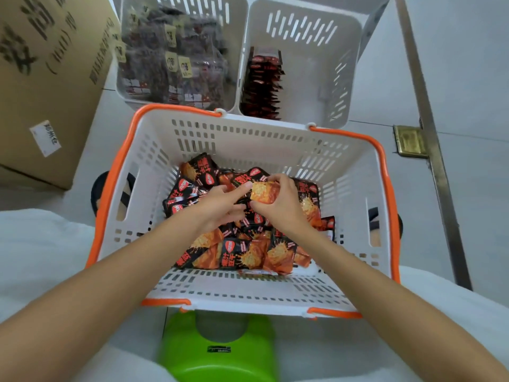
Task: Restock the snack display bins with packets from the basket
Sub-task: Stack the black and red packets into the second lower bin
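Observation:
A white basket (248, 133) with orange handles sits in front of me, holding several black-and-orange snack packets (248, 255). My right hand (281, 205) grips a small stack of these packets (263, 192) above the pile. My left hand (220, 205) reaches into the basket, its fingertips touching the left end of that stack. Beyond the basket stand two white display bins: the left bin (237, 12) is full of dark packets, and the right bin (347, 78) holds one upright row of red-black packets (261, 84) along its left wall.
A large cardboard box (49, 78) stands at the left. A green plastic stool (220, 351) is under me at the bottom. A metal door frame with a brass floor plate (410, 140) runs along the right. The floor is pale tile.

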